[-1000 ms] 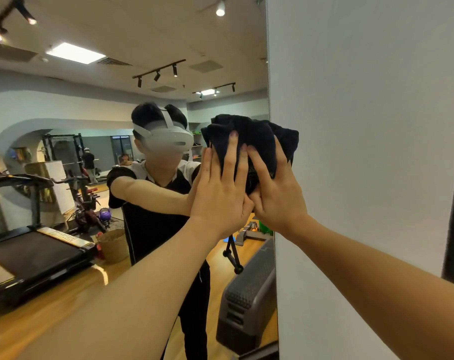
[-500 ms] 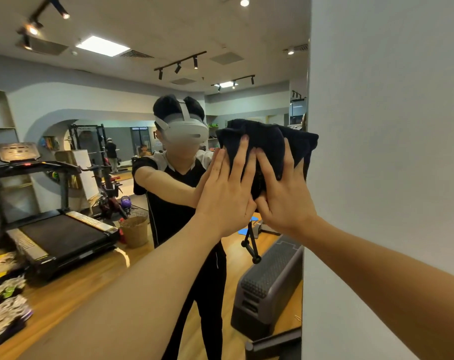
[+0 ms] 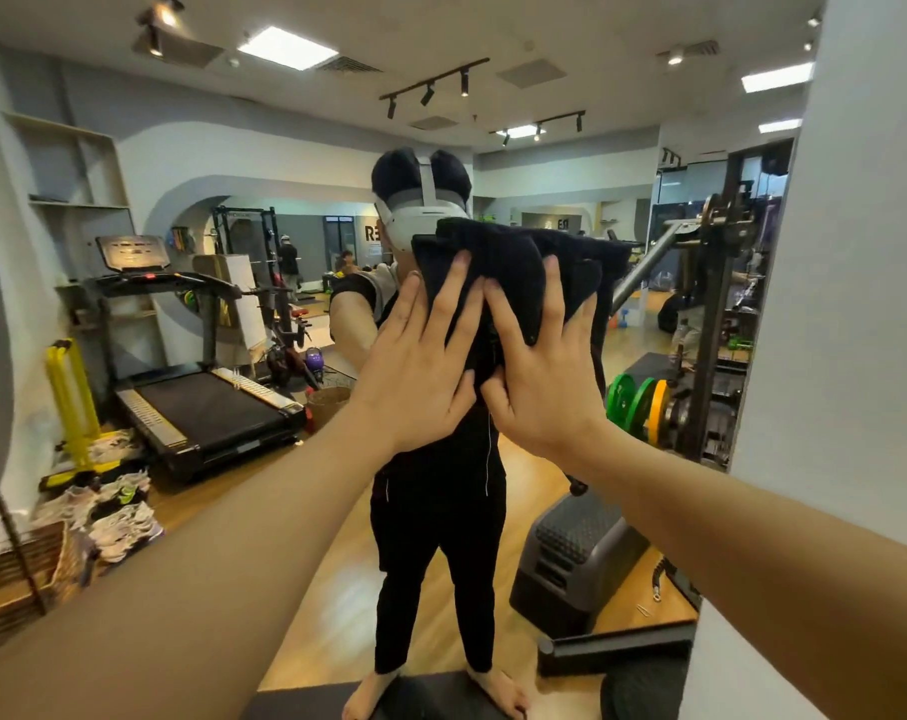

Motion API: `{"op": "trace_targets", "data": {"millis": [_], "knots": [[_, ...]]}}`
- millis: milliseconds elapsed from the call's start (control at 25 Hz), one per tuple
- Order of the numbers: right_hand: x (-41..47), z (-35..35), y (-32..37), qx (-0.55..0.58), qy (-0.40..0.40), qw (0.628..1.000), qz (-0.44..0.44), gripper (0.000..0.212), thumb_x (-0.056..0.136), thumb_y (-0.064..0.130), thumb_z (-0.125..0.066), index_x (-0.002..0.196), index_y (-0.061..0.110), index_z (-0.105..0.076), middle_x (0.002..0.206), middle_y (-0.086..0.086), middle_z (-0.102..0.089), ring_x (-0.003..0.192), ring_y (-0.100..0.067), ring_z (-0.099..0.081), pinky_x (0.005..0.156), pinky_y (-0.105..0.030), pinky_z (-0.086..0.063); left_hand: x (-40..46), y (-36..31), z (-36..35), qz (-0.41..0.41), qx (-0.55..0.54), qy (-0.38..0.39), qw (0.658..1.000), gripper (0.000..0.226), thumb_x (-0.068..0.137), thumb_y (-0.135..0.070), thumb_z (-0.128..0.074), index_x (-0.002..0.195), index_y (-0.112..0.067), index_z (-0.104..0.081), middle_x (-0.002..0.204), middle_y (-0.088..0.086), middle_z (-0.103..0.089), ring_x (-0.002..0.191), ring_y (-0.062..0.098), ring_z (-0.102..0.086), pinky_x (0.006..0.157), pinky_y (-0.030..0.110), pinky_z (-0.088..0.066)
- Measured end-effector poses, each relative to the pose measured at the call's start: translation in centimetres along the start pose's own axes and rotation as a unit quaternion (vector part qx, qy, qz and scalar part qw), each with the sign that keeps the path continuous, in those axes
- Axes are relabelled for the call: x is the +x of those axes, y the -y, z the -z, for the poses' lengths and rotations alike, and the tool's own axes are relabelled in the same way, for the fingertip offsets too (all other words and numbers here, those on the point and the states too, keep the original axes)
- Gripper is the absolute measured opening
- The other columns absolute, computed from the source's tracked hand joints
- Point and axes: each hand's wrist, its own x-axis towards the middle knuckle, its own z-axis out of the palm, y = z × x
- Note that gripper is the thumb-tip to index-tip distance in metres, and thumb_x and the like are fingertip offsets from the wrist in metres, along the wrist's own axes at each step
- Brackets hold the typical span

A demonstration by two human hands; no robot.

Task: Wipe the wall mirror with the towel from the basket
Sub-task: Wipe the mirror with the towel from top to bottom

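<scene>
A dark, bunched towel is pressed flat against the wall mirror, which fills most of the view. My left hand lies on the towel's lower left part, fingers spread and pointing up. My right hand presses the towel's lower right part the same way, beside the left hand. Both palms hold the towel against the glass. The mirror shows a person in black clothes behind the towel. A woven basket appears in the reflection, on the floor near the treadmill.
The white wall borders the mirror on the right. Reflected in the glass are a treadmill, a grey step platform, a weight rack with coloured plates and a wooden floor. A wicker crate stands at the lower left.
Both hands and the towel have slid left across the mirror, away from its right edge. More of the glass to the right of the towel now shows.
</scene>
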Motion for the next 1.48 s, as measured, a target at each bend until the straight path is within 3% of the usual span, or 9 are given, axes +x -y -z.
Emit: {"op": "trace_targets", "data": {"millis": [200, 560, 960, 1040, 1240, 1480], "knots": [[1.1, -1.8, 7.2, 0.016, -0.006, 1.000, 0.006, 0.084, 0.090, 0.041, -0.048, 0.166, 0.022, -0.018, 0.168, -0.032, 0.003, 0.149, -0.064, -0.006, 0.123, -0.065, 0.009, -4.9, 5.8, 0.7, 0.004, 0.023, 0.009, 1.000, 0.087, 0.095, -0.041, -0.046, 0.162, -0.002, -0.007, 0.168, 0.027, 0.005, 0.156, 0.044, -0.010, 0.129, 0.050, -0.001], [3.8, -5.0, 19.6, 0.046, 0.019, 0.998, 0.031, 0.086, 0.090, 0.043, -0.044, 0.166, 0.028, -0.008, 0.169, -0.029, 0.008, 0.150, -0.063, 0.005, 0.120, -0.072, -0.005, -13.7, 16.6, 2.6, 0.019, 0.080, 0.041, 0.996, 0.085, 0.099, -0.044, -0.039, 0.162, -0.003, 0.000, 0.168, 0.027, 0.007, 0.156, 0.042, -0.008, 0.129, 0.048, 0.003], [6.1, -8.4, 34.2, 0.075, 0.033, 0.995, 0.052, 0.088, 0.093, 0.044, -0.050, 0.166, 0.028, -0.005, 0.168, -0.029, 0.011, 0.148, -0.063, 0.016, 0.122, -0.068, 0.004, -23.4, 26.9, 4.6, 0.058, 0.144, 0.089, 0.984, 0.085, 0.100, -0.043, -0.042, 0.161, 0.002, -0.001, 0.166, 0.032, 0.005, 0.152, 0.046, -0.020, 0.127, 0.057, -0.010], [6.6, -9.0, 36.9, 0.077, 0.038, 0.995, 0.055, 0.087, 0.094, 0.045, -0.051, 0.166, 0.028, -0.004, 0.169, -0.028, 0.011, 0.148, -0.063, 0.016, 0.122, -0.068, 0.004, -25.3, 28.6, 4.9, 0.067, 0.143, 0.087, 0.984, 0.085, 0.099, -0.041, -0.048, 0.160, 0.003, -0.008, 0.166, 0.033, 0.000, 0.149, 0.047, -0.025, 0.128, 0.055, -0.011], [7.4, -10.5, 42.2, 0.092, 0.051, 0.992, 0.064, 0.086, 0.096, 0.045, -0.051, 0.166, 0.028, -0.004, 0.169, -0.028, 0.011, 0.149, -0.062, 0.016, 0.122, -0.068, 0.004, -29.2, 32.5, 4.9, 0.088, 0.115, 0.110, 0.983, 0.083, 0.100, -0.038, -0.045, 0.161, 0.001, -0.005, 0.166, 0.031, 0.001, 0.155, 0.042, -0.009, 0.127, 0.054, -0.014], [6.3, -11.6, 43.7, 0.071, 0.056, 0.992, 0.092, 0.082, 0.098, 0.044, -0.049, 0.166, 0.031, -0.005, 0.170, -0.025, 0.009, 0.151, -0.060, 0.013, 0.122, -0.069, 0.002, -31.9, 32.0, 3.1, 0.136, 0.031, 0.059, 0.988, 0.074, 0.101, -0.026, -0.041, 0.159, 0.007, -0.009, 0.165, 0.035, -0.004, 0.155, 0.044, -0.006, 0.127, 0.051, -0.017]]}}
